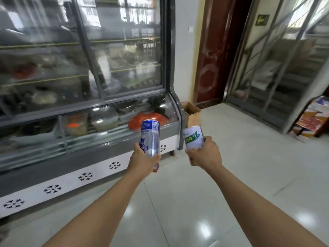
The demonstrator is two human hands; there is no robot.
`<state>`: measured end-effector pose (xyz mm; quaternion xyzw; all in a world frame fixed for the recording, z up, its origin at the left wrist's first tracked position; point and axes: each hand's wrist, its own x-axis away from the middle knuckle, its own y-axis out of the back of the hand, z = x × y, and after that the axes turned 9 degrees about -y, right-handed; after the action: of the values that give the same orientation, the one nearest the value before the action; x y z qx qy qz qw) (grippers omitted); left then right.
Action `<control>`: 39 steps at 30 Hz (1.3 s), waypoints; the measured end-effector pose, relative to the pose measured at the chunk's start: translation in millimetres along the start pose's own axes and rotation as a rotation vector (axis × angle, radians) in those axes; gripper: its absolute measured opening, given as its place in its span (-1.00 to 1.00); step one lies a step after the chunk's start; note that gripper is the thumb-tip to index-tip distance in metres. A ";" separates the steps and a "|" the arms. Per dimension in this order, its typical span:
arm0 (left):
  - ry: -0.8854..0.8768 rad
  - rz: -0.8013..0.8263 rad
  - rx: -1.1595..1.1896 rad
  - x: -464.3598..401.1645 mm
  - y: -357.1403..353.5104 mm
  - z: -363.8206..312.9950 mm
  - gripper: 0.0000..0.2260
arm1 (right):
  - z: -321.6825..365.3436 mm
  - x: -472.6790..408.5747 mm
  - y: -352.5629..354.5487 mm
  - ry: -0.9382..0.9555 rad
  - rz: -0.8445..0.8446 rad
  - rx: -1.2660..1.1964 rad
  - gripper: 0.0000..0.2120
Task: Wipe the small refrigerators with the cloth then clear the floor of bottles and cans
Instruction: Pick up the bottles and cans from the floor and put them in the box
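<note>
My left hand (142, 160) grips a tall silver and blue can (150, 138), held upright at waist height; something red (156, 167) shows under the fingers, possibly a second can. A white can with a green label (193, 137) is upright in my right hand (204, 153). Both arms reach forward over the pale tiled floor (195, 202). An open cardboard box (191, 113) stands on the floor beyond the cans, beside the right end of the glass display refrigerator (89, 97). No cloth is in view.
The refrigerator runs along the left, its white base panel (71, 180) printed with snowflakes. A dark red door (215, 56) is behind the box. A metal sliding gate (277, 68) and a low stand with stacked papers (313, 118) are at the right.
</note>
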<state>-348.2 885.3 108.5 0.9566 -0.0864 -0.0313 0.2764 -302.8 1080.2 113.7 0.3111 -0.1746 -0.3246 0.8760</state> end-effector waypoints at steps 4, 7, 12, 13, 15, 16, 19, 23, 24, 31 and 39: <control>-0.022 0.054 0.029 -32.8 -87.1 -57.4 -0.34 | -42.1 -73.2 66.8 -0.083 -0.047 0.004 -0.42; -0.040 0.091 0.040 -57.8 -142.6 -95.3 -0.32 | -65.5 -119.1 108.3 -0.113 -0.074 0.015 -0.44; -0.050 0.154 0.052 -98.1 -213.8 -139.0 -0.31 | -93.0 -182.3 151.6 -0.156 -0.105 -0.004 -0.44; -0.059 0.165 0.057 -107.8 -228.6 -146.8 -0.31 | -98.4 -197.8 157.9 -0.163 -0.111 -0.006 -0.44; -0.075 0.184 0.054 -128.7 -254.5 -160.3 -0.33 | -106.4 -229.6 167.7 -0.177 -0.122 -0.007 -0.43; -0.080 0.194 0.057 -140.7 -266.7 -166.0 -0.33 | -109.0 -246.1 171.9 -0.183 -0.125 -0.010 -0.44; -0.103 0.215 0.060 -184.0 -298.9 -182.2 -0.32 | -110.5 -300.1 181.4 -0.188 -0.138 -0.011 -0.44; -0.135 0.217 0.056 -262.8 -335.8 -204.4 -0.30 | -99.0 -383.7 186.5 -0.179 -0.159 -0.004 -0.44; -0.136 0.217 0.069 -284.1 -343.7 -210.7 -0.31 | -93.9 -405.6 187.0 -0.179 -0.157 -0.006 -0.44; -0.144 0.206 0.016 -407.0 -392.0 -259.5 -0.31 | -68.5 -537.6 195.4 -0.171 -0.148 -0.032 -0.46; -0.106 0.141 -0.021 -532.1 -458.0 -299.0 -0.35 | -59.1 -705.7 195.3 -0.128 -0.099 0.019 -0.41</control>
<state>-771.4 1520.1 123.0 0.9422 -0.1679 -0.0634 0.2829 -696.9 1700.1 124.9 0.3062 -0.2177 -0.3852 0.8429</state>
